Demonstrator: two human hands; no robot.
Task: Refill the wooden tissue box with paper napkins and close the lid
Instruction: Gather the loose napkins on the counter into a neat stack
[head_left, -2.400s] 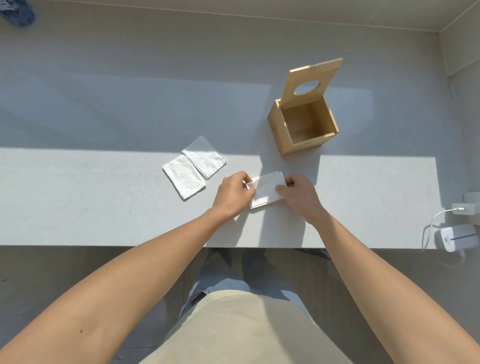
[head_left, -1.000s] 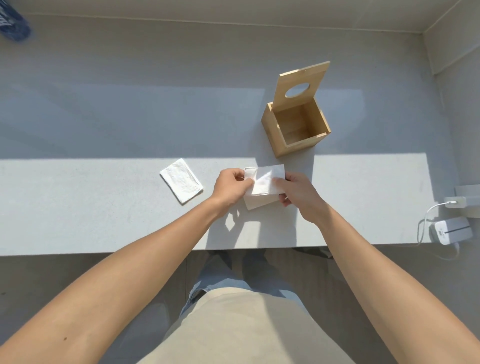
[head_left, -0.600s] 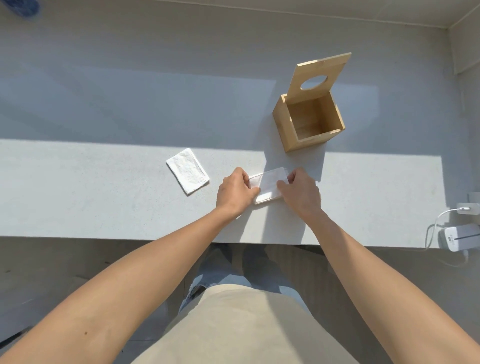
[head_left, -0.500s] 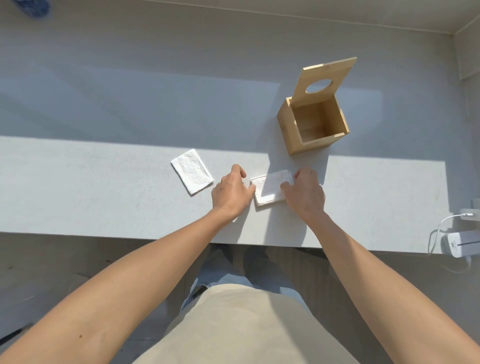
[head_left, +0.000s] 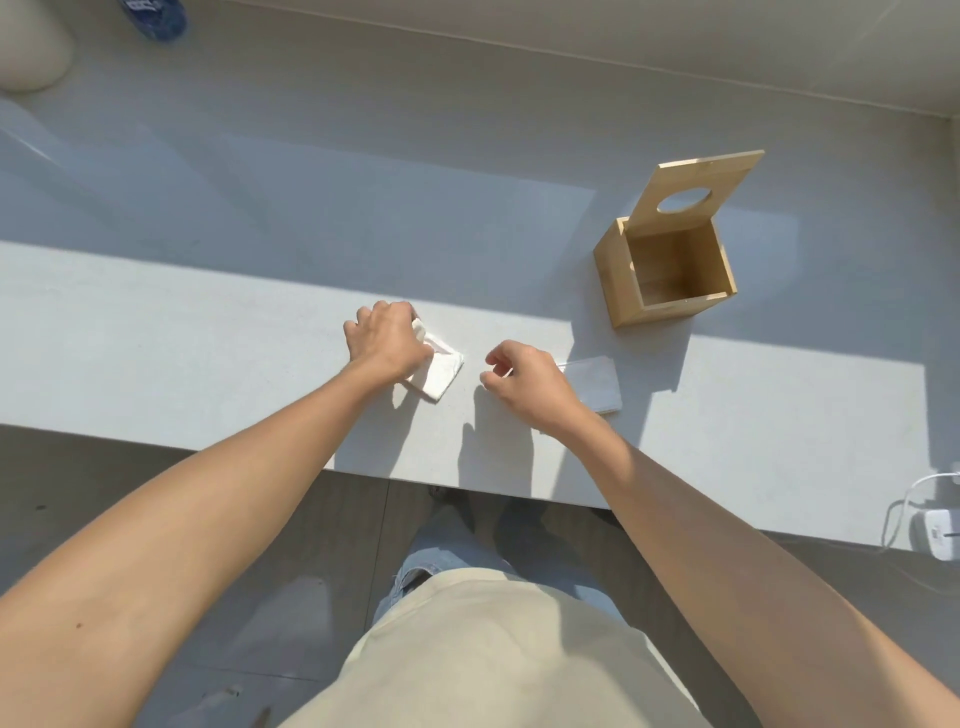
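Observation:
The wooden tissue box stands at the right of the white counter, empty inside, its lid with an oval hole tilted up and back. My left hand lies on a single folded white napkin, fingers curled over its far edge. A flat stack of napkins rests just right of my right hand. That hand hovers with loosely curled fingers and holds nothing.
The white counter has its front edge near my body. A white device with a cable sits at the right edge. A blue object and a pale rounded object are at the far left.
Both hands have let go of the stack. My left hand has moved left onto the lone napkin; my right hand has lifted off and now floats left of the stack.

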